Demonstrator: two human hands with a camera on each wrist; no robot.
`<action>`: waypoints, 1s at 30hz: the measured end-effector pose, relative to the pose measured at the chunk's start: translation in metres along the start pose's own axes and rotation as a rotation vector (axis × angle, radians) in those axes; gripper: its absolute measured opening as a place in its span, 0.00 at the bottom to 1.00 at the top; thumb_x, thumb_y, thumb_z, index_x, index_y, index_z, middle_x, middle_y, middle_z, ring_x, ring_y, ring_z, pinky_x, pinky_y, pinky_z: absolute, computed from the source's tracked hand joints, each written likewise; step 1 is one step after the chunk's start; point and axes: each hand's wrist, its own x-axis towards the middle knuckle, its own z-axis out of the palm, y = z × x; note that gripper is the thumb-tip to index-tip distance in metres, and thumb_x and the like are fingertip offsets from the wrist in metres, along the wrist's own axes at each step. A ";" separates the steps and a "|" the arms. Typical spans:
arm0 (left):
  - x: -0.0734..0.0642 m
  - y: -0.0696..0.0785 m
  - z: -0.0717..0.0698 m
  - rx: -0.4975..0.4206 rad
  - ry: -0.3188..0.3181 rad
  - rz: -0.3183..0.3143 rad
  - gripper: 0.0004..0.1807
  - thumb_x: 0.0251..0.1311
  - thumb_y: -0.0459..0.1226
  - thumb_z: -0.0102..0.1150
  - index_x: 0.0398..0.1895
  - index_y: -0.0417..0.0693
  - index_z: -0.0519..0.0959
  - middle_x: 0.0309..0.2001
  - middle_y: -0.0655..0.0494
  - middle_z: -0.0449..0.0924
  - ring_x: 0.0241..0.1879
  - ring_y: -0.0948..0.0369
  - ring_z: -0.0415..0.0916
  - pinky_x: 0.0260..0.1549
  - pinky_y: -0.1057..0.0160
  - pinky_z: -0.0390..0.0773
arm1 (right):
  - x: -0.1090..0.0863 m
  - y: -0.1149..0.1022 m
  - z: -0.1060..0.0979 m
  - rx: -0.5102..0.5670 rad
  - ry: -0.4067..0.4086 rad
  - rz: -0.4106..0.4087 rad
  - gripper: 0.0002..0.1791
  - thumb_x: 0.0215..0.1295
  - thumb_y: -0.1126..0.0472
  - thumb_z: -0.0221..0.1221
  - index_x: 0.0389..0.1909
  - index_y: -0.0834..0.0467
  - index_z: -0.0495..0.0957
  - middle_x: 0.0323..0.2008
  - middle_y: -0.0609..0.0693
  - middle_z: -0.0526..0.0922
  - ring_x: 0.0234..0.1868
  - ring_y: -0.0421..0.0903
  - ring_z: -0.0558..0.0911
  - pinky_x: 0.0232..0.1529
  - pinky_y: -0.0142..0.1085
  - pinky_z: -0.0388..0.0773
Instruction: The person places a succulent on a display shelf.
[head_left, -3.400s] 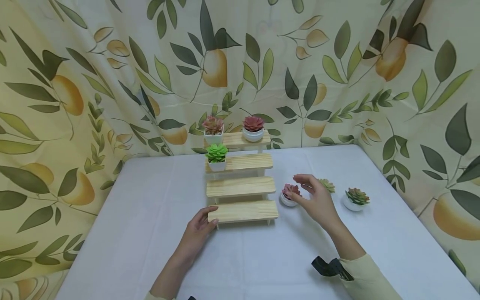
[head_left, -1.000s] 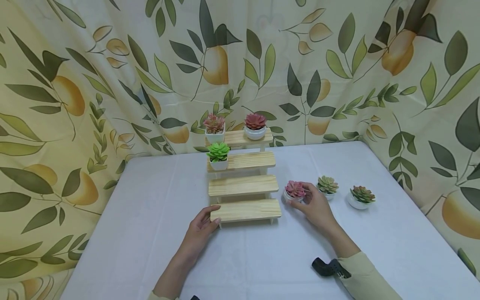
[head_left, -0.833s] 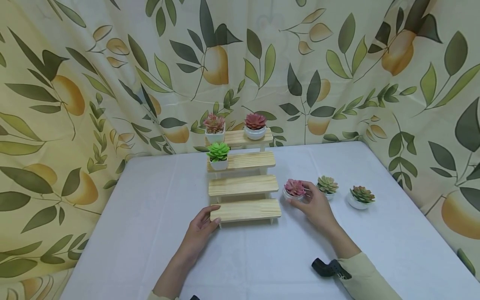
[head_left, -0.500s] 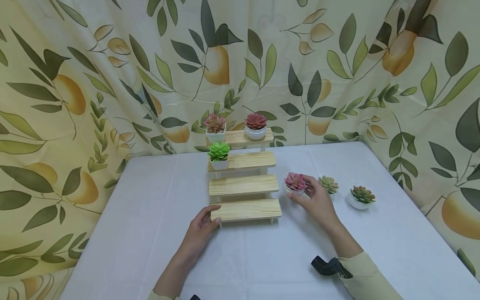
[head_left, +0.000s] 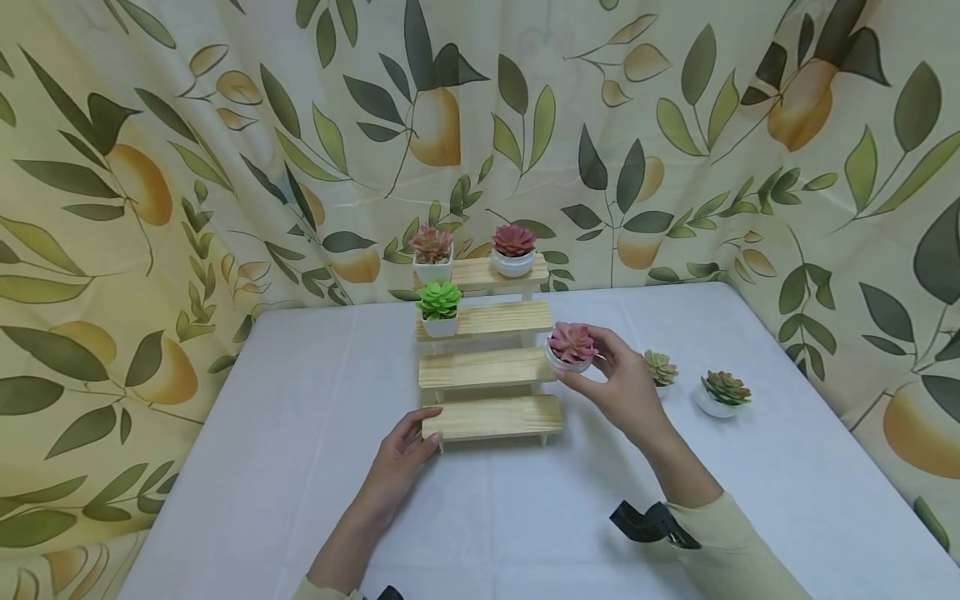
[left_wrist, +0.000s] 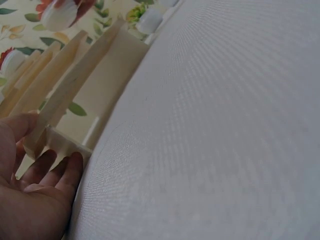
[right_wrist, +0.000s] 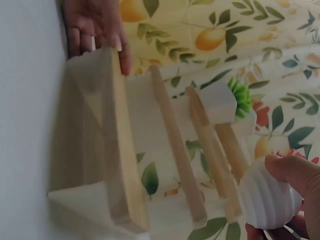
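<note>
My right hand [head_left: 624, 385] grips a pink potted succulent [head_left: 572, 343] by its round white pot, in the air at the right end of the stepped wooden plant stand [head_left: 491, 418]. In the right wrist view the ribbed white pot [right_wrist: 269, 194] sits between thumb and fingers. My left hand [head_left: 401, 457] holds the left end of the stand's lowest step. In the left wrist view its thumb [left_wrist: 22, 125] lies on the board, other fingers beneath. A bright green succulent [head_left: 438, 308] stands on the second step from the top. Two reddish succulents, left [head_left: 432, 252] and right [head_left: 513, 250], occupy the top step.
Two more potted succulents, a pale green one [head_left: 660, 368] and a green one with reddish tips [head_left: 722, 393], stand on the white-covered table [head_left: 300, 467] right of the stand. A patterned curtain [head_left: 600, 100] hangs behind the table.
My right hand has closed on the pink succulent's pot, lifted it off the table and carried it left and up towards the stand. My left hand stays on the lowest step.
</note>
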 end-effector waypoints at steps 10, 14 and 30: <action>0.000 0.001 0.000 0.003 0.000 0.012 0.23 0.70 0.40 0.66 0.67 0.53 0.77 0.79 0.45 0.56 0.78 0.48 0.48 0.72 0.52 0.58 | 0.023 -0.024 0.021 0.096 -0.057 -0.044 0.36 0.59 0.65 0.76 0.68 0.63 0.72 0.64 0.55 0.76 0.67 0.49 0.73 0.69 0.39 0.69; 0.001 0.000 0.000 -0.003 -0.009 0.016 0.23 0.70 0.40 0.66 0.67 0.52 0.77 0.79 0.44 0.55 0.79 0.48 0.46 0.71 0.52 0.58 | 0.032 -0.032 0.032 0.133 -0.088 -0.038 0.36 0.59 0.65 0.76 0.68 0.62 0.72 0.63 0.55 0.76 0.66 0.49 0.74 0.69 0.40 0.70; 0.001 0.001 -0.002 -0.005 -0.015 -0.010 0.24 0.70 0.42 0.66 0.68 0.52 0.76 0.79 0.47 0.57 0.79 0.45 0.47 0.73 0.48 0.56 | 0.053 -0.040 0.067 0.233 -0.165 -0.019 0.37 0.58 0.68 0.75 0.68 0.63 0.72 0.62 0.57 0.77 0.65 0.50 0.75 0.67 0.36 0.71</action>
